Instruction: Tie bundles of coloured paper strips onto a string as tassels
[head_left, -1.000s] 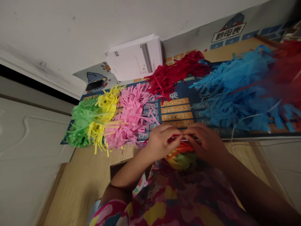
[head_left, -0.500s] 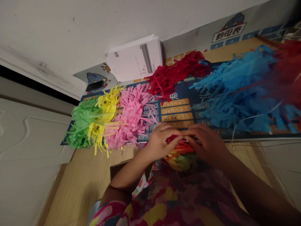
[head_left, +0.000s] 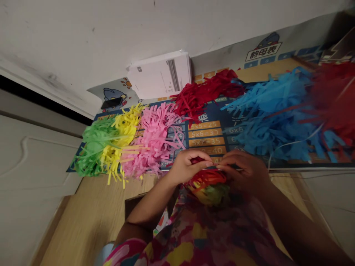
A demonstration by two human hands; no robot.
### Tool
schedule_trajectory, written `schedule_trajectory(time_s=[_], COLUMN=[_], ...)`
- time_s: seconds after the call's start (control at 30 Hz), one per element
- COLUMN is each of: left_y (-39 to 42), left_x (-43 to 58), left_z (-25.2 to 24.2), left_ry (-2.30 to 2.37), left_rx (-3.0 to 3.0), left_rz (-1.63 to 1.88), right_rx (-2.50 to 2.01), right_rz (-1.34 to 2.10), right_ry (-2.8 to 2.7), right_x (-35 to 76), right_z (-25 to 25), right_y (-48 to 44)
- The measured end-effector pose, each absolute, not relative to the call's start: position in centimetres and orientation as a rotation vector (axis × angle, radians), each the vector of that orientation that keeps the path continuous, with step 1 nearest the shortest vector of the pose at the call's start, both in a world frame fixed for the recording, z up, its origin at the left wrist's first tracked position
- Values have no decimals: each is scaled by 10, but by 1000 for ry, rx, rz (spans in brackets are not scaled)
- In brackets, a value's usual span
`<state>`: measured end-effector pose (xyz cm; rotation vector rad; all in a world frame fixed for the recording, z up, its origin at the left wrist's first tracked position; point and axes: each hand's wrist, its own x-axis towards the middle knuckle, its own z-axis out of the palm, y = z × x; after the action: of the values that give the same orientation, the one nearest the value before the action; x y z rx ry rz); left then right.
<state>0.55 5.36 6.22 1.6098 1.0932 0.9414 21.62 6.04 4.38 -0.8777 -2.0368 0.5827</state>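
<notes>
Both of my hands meet over a small multicoloured bundle of paper strips (head_left: 209, 184) held close to my body. My left hand (head_left: 187, 166) pinches the top of the bundle with curled fingers. My right hand (head_left: 244, 171) is closed on its right side, fingertips touching those of the left. The bundle shows red, orange, yellow and green strips below my fingers. Just beyond my hands lies a blue mat (head_left: 206, 135) printed with multiplication tables.
Piles of shredded paper lie on the mat: green (head_left: 93, 149), yellow (head_left: 122, 135), pink (head_left: 155, 138), red (head_left: 205, 92), blue (head_left: 274, 114), and more red (head_left: 335, 99) at far right. A white box (head_left: 161, 75) and a dark phone (head_left: 111, 103) rest by the wall. Wooden floor (head_left: 97, 210) lies at left.
My hands stay together on the bundle, with slight finger shifts. The view has tilted down a little, so everything sits lower in the frame.
</notes>
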Motion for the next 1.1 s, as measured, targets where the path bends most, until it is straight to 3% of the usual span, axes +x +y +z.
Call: schedule_trajectory(time_s=[0.47, 0.67, 0.9, 1.1], left_y=[51, 44, 36, 36], left_x=[6, 10, 27, 38], left_z=[59, 61, 55, 45], left_ry=[1051, 1104, 1169, 1080], left_rx=[2035, 1887, 1095, 902], left_rz=[1191, 1262, 1183, 1211], right_rx=[-896, -899, -1046, -1084], right_rz=[531, 624, 726, 742], right_ry=[-2036, -1926, -1750, -1676], right_x=[215, 213, 206, 203], right_z=[43, 46, 49, 49], right_y=[57, 53, 49, 48])
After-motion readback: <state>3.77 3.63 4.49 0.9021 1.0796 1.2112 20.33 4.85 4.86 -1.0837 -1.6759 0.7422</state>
